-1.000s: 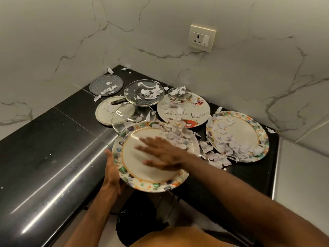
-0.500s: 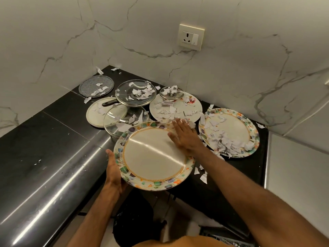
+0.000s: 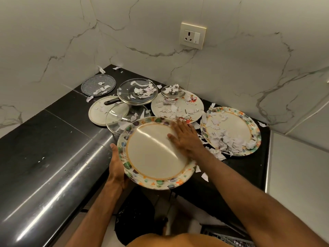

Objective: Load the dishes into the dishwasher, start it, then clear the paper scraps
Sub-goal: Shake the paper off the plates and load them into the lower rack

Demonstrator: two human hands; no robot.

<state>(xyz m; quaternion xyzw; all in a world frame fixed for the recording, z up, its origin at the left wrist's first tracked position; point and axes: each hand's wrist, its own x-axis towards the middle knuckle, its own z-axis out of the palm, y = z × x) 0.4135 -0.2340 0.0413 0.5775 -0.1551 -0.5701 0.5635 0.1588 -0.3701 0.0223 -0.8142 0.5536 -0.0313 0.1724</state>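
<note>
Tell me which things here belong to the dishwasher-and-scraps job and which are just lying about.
Job: floral plate, gripped by the left hand with the right hand flat on it; second floral plate; white plate; glass lids; grey speckled plate; cream lid; paper scraps.
Lying about: wall socket; black countertop.

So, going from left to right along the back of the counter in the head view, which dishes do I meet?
Grey speckled plate → large glass lid → small glass lid → patterned plate with paper scraps.
</note>
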